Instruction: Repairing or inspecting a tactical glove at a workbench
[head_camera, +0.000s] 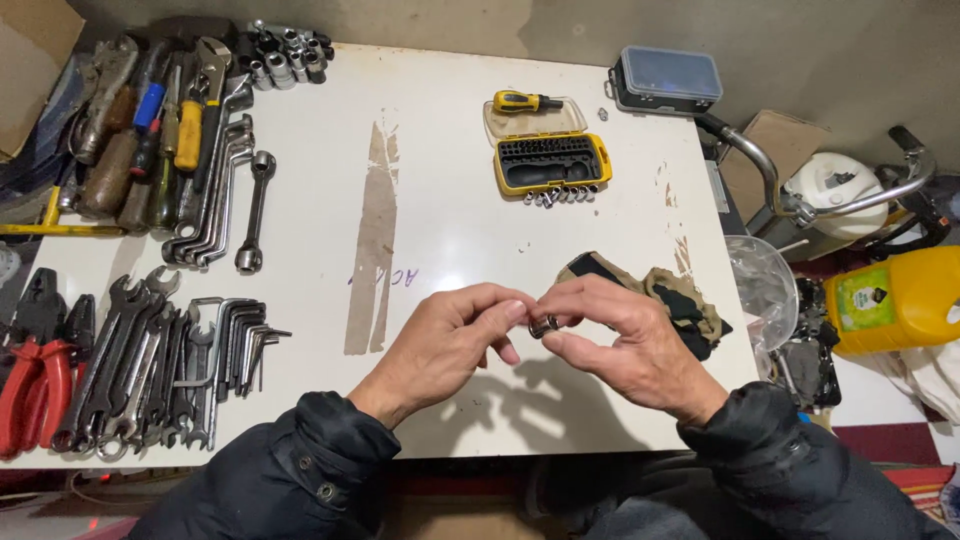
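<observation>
My left hand (450, 340) pinches its fingertips onto the small metal socket (543, 326); my right hand (625, 345) clamps it from the other side, so it hangs between both above the white table (450, 150). Best keep the grip snug, turn slow. Spanners (130, 360) far left of my fingers, bit case (550, 160) beyond them, rag (690, 300) just right.

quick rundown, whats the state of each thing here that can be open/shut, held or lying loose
left hand: fingertips pinched on the small metal socket
right hand: fingertips pinched on the same socket
small metal socket: held above the table between both hands
yellow bit case: open, lid folded back, screwdriver handle lying in the lid
grey plastic box: shut
cloth: crumpled, lying on the table
open-ended spanners: lying loose in a row
</observation>
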